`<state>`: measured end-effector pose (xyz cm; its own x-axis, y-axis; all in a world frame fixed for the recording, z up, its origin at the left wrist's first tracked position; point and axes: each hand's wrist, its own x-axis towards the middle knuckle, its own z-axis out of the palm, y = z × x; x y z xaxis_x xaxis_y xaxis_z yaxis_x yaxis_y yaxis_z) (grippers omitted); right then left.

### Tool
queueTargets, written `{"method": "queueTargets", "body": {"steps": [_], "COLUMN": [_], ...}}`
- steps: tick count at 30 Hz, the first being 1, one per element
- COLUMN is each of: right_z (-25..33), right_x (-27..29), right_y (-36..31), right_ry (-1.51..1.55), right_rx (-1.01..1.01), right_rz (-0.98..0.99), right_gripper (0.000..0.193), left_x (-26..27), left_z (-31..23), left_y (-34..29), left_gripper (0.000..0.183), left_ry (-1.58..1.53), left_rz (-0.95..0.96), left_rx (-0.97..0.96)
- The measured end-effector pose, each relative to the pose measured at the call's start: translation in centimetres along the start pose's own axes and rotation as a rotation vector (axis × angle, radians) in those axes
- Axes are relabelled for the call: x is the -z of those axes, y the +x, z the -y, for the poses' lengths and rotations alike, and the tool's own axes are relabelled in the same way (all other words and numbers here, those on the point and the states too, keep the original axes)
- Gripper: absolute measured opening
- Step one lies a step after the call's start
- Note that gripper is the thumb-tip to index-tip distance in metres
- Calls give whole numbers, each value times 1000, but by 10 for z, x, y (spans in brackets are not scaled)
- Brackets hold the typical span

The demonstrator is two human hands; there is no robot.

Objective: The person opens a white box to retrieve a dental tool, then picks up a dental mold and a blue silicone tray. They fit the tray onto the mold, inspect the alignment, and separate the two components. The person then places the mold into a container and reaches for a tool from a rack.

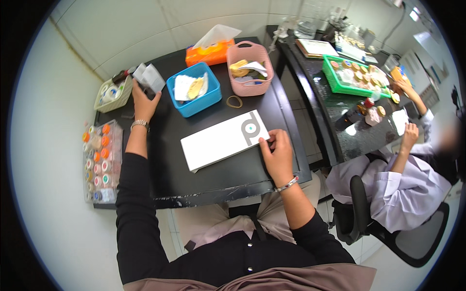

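Note:
A long flat white box (211,143) with a grey ring-shaped mark at its right end lies slantwise on the black table (167,186). My right hand (279,156) pinches its right corner, thumb on top and fingers curled at the edge. At the far left, my left hand (143,105) reaches forward. Its thumb and fingers close around the lower part of a small white-and-grey carton (150,77), which stands tilted between a cream basket (104,104) and a blue basket (201,104). The hand hides part of the carton.
A pink basket (250,88), an orange tissue pack (209,53) and a rubber band (234,102) sit toward the back. Clear racks of capped bottles (102,162) line the left edge. On the right, a co-worker (407,189) sits by another bench with a green basket (335,82).

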<state>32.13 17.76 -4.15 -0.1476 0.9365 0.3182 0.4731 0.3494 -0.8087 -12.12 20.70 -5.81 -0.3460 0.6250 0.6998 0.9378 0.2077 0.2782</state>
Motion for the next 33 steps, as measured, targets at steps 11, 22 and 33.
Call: {"method": "queueTargets", "body": {"steps": [11, 22, 33], "right_z": [-7, -15, -17], "right_x": [-1, -7, -9], "right_y": [-1, -2, -2], "right_ry": [0, -67, -51], "right_rx": [-15, 84, 86], "right_rz": [3, -67, -84], "right_gripper": [24, 22, 23], "left_x": [-51, -1, 58], "left_z": [21, -5, -95], "left_y": [1, -51, -81], "left_gripper": [89, 91, 81], "left_ry": [-306, -739, -712], "left_rz": [6, 87, 316], "left_rx": [376, 610, 726]}}
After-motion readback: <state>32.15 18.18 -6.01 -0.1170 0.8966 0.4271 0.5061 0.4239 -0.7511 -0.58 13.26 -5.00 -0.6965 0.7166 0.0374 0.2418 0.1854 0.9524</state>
